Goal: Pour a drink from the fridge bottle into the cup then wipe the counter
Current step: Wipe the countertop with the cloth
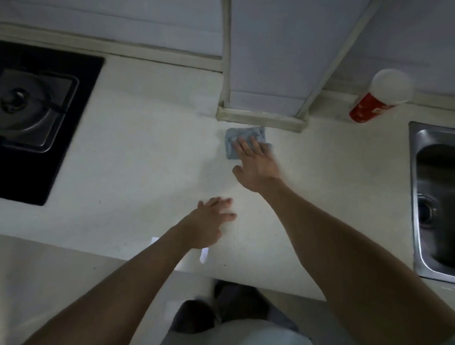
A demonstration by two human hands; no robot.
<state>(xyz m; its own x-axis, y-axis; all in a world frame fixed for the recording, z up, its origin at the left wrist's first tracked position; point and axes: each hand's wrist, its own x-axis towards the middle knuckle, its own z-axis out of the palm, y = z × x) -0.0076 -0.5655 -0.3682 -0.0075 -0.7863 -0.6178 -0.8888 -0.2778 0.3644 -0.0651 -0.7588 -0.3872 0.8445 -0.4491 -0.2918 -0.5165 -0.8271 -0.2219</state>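
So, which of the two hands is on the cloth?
The right hand, flat on the blue cloth; the left hand is over bare counter.

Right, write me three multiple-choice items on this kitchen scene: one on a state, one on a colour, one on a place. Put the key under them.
1. The person's right hand is:
A. pressing flat on the small folded fabric cloth
B. raised in the air
C. curled in a fist

2. That cloth is:
A. yellow
B. blue-grey
C. red

3. The red cup with the white top stands:
A. on the cloth
B. on the pale stone counter by the wall, left of the steel sink
C. inside that sink

Key:
1 A, its straight fingers lie on the cloth.
2 B, the fabric shows dull blue-grey.
3 B, the cup stands upright beside the sink's far corner.
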